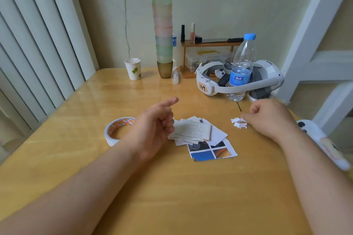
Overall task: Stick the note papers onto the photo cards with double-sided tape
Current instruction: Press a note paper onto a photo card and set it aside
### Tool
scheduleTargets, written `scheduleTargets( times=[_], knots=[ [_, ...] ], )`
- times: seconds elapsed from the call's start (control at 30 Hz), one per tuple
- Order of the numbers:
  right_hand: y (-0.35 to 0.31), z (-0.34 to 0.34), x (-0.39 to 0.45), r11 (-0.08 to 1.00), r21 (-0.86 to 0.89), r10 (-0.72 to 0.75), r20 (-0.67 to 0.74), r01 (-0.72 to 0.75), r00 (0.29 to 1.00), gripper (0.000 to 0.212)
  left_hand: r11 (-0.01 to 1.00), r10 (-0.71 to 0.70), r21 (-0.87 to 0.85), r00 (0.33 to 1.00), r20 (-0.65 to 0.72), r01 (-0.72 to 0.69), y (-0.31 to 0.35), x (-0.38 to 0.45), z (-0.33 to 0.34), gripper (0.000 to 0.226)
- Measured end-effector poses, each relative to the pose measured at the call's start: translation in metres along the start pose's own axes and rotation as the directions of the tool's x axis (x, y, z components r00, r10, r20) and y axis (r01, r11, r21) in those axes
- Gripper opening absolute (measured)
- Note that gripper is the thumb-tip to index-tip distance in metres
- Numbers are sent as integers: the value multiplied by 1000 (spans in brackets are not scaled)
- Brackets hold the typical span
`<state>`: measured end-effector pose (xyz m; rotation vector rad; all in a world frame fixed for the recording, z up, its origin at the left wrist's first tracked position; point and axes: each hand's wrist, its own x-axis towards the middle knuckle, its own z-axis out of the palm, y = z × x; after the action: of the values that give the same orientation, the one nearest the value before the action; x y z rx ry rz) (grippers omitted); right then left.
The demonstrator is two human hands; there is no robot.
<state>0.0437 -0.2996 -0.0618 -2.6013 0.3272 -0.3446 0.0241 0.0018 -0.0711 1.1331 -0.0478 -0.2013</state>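
Note papers overlap photo cards — table edges distant.

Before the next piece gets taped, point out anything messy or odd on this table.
The note papers lie in a loose, skewed heap over the photo card instead of squared up. Small torn white scraps litter the table at the right hand. A tall cup stack looks tippy.

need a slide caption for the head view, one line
Left hand open above the table between tape roll and paper pile; right hand at white scraps.
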Motion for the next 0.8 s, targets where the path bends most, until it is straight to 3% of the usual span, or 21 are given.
scheduleTargets(
  times=[0.07,0.17,0.27,0.37,0.43,0.7,0.8],
  knots=[
    [-12,1,-7,998,46,-38,-17,39,999,16,997,-33,-74,999,30,35,1,-2,-2,38],
    [-42,17,-24,978,130,-179,105,165,978,9,990,-67,-121,995,69,75,7,-9,-7,45],
    [-62,42,-38,954,105,-300,249,282,921,29,976,-94,-189,992,88,109,8,-15,-14,49],
    [-65,59,-39,948,-54,-275,357,314,893,59,954,-109,-270,989,104,134,10,-16,-19,48],
    [-66,62,-36,954,-60,-255,362,295,897,63,937,-113,-319,987,111,143,12,-16,-20,49],
    [-66,60,-39,973,116,-223,276,198,935,39,910,-112,-381,981,158,165,13,-19,-16,51],
    [-65,55,-39,951,279,-205,234,136,950,16,900,-124,-398,979,159,179,13,-20,-15,52]
  ],
)
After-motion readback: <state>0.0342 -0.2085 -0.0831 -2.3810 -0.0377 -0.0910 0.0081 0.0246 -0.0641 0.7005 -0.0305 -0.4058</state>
